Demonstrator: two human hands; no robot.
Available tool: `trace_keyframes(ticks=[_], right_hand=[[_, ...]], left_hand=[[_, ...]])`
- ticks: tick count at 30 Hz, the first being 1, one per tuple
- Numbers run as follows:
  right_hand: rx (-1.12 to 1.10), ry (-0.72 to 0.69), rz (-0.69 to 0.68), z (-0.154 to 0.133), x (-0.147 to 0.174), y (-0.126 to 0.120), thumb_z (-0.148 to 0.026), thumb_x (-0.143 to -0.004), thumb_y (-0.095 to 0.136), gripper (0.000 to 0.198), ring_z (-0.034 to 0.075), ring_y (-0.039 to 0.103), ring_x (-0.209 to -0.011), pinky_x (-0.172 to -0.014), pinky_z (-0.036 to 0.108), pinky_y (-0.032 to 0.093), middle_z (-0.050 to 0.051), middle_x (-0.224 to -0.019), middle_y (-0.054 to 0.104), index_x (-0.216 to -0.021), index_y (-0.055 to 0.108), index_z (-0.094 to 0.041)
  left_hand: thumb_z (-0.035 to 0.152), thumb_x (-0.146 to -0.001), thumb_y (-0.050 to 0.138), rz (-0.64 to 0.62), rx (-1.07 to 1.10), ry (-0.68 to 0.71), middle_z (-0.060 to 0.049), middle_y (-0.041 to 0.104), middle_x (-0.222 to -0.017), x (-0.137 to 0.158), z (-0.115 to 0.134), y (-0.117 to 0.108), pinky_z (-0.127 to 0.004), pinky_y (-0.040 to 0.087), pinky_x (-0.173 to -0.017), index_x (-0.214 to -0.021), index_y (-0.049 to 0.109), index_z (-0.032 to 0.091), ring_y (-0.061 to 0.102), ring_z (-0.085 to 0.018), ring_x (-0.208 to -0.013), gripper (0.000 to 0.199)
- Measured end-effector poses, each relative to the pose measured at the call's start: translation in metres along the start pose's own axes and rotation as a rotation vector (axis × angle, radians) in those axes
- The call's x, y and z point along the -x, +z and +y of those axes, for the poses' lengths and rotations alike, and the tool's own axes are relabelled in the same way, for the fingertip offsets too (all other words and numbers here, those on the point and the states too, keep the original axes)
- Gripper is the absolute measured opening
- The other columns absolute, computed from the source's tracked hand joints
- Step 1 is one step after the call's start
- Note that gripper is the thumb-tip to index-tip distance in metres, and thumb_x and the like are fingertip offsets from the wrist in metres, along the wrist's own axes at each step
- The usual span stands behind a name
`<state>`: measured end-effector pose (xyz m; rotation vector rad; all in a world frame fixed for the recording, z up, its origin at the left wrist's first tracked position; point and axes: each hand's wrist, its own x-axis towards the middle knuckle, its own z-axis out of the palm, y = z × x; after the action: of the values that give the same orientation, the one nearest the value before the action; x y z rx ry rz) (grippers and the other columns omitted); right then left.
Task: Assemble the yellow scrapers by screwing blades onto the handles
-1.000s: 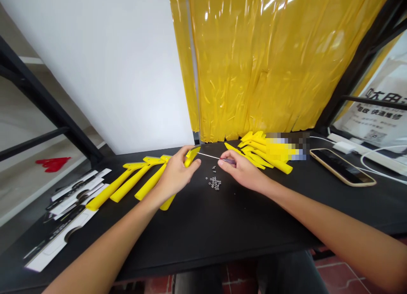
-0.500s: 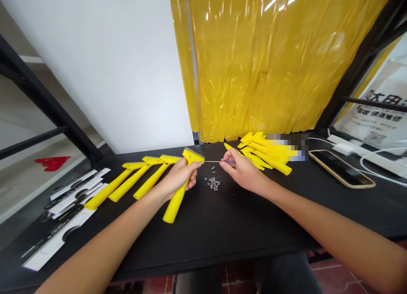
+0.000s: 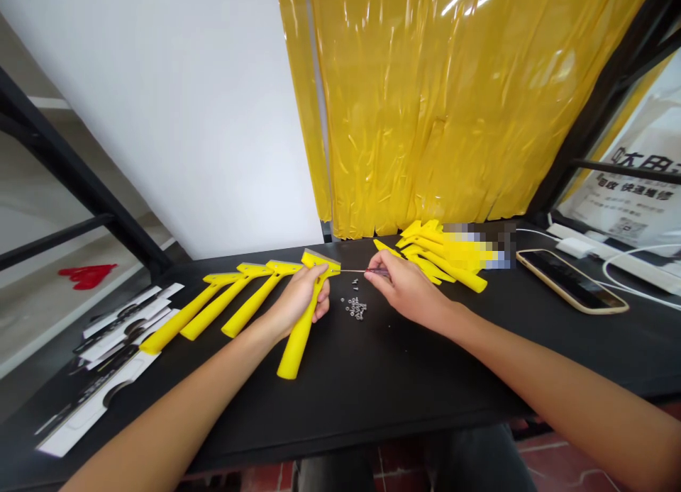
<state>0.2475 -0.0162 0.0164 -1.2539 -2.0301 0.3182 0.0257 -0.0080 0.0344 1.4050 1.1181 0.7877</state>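
My left hand (image 3: 301, 297) is wrapped round a yellow scraper (image 3: 298, 339), its handle pointing down toward me and a thin grey strip along its head. My right hand (image 3: 401, 283) pinches the handle of a thin screwdriver (image 3: 351, 271). The screwdriver's shaft runs left, level, and its tip meets the right end of the scraper's head near a screw. Below the shaft, small screws and nuts (image 3: 356, 308) lie in a loose pile. Left of my left hand, several similar yellow scrapers (image 3: 247, 308) rest in a slanted row.
Several yellow pieces (image 3: 433, 247) are heaped at the back right, partly blurred out. A phone (image 3: 572, 279) and a white power strip (image 3: 611, 259) with cables lie further right. Black-and-white cardboard sleeves (image 3: 101, 407) are at the left. Yellow film (image 3: 425, 123) hangs behind the black table (image 3: 404, 386).
The scraper has turned slightly in my left hand, with its handle end swung a little right. My left thumb has shifted on the head. The screwdriver stays at the head's right end.
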Motion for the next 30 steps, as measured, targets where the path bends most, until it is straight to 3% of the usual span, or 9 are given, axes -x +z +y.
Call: trace_keyframes(ticks=[5,10,13,19,25,28,30], right_hand=[[0.126,0.022,-0.035,0.0045,-0.0025,-0.0044,-0.046,-0.104,0.039,0.038,0.022,0.065,-0.08,-0.07,0.033,0.04,0.006,-0.086,0.07,-0.08,0.058,-0.022],[0.051,0.066,-0.03,0.0004,-0.0011,-0.0052,-0.043,-0.096,0.056,0.02,0.021,0.065,-0.079,-0.066,0.031,0.041,0.003,-0.092,0.071,-0.1,0.057,-0.024],[0.057,0.029,-0.033,0.0012,-0.0006,-0.0039,-0.037,-0.097,0.054,0.015,0.02,0.065,-0.083,-0.069,0.031,0.042,0.005,-0.098,0.072,-0.101,0.058,-0.023],[0.304,0.009,-0.036,0.0083,-0.0032,-0.0079,-0.05,-0.103,0.042,0.041,0.021,0.067,-0.077,-0.063,0.031,0.034,0.003,-0.084,0.073,-0.083,0.066,-0.023],[0.231,-0.023,-0.031,0.0058,-0.0004,-0.0049,-0.04,-0.097,0.056,0.021,0.02,0.066,-0.084,-0.066,0.029,0.038,0.004,-0.102,0.072,-0.107,0.057,-0.021],[0.265,-0.059,-0.066,0.0041,0.0007,-0.0025,-0.036,-0.102,0.047,0.019,0.02,0.066,-0.083,-0.066,0.029,0.037,0.005,-0.099,0.072,-0.105,0.058,-0.02],[0.365,-0.038,-0.057,0.003,0.0006,-0.0018,-0.04,-0.104,0.041,0.029,0.021,0.067,-0.078,-0.063,0.03,0.033,0.007,-0.093,0.073,-0.097,0.061,-0.02]], left_hand=[[0.055,-0.098,0.039,-0.036,-0.008,0.029,-0.002,0.043,-0.035,0.0021,0.0,0.0002,-0.025,0.023,-0.038,-0.049,0.04,0.023,0.036,-0.009,-0.031,0.059],[0.054,-0.099,0.038,-0.027,-0.005,0.033,-0.001,0.041,-0.034,0.0033,-0.0003,0.0023,-0.024,0.023,-0.037,-0.05,0.038,0.023,0.037,-0.009,-0.03,0.058],[0.051,-0.098,0.04,-0.017,0.006,0.02,0.001,0.04,-0.034,0.0023,-0.0019,0.0042,-0.023,0.024,-0.035,-0.052,0.037,0.023,0.037,-0.009,-0.03,0.054],[0.046,-0.097,0.044,0.008,0.022,0.006,0.004,0.038,-0.036,0.003,-0.0036,0.0086,-0.023,0.024,-0.032,-0.057,0.036,0.024,0.037,-0.01,-0.029,0.046],[0.042,-0.097,0.044,0.024,0.077,0.027,0.004,0.038,-0.038,0.0031,-0.0013,0.007,-0.022,0.023,-0.032,-0.058,0.035,0.024,0.038,-0.009,-0.03,0.043],[0.04,-0.097,0.044,0.032,0.077,0.027,0.004,0.038,-0.038,0.0024,-0.0003,0.0058,-0.022,0.024,-0.033,-0.059,0.034,0.024,0.039,-0.009,-0.03,0.042],[0.039,-0.097,0.044,0.024,0.068,0.013,0.004,0.039,-0.038,0.0023,0.0001,0.0058,-0.022,0.024,-0.033,-0.061,0.034,0.024,0.039,-0.01,-0.03,0.04]])
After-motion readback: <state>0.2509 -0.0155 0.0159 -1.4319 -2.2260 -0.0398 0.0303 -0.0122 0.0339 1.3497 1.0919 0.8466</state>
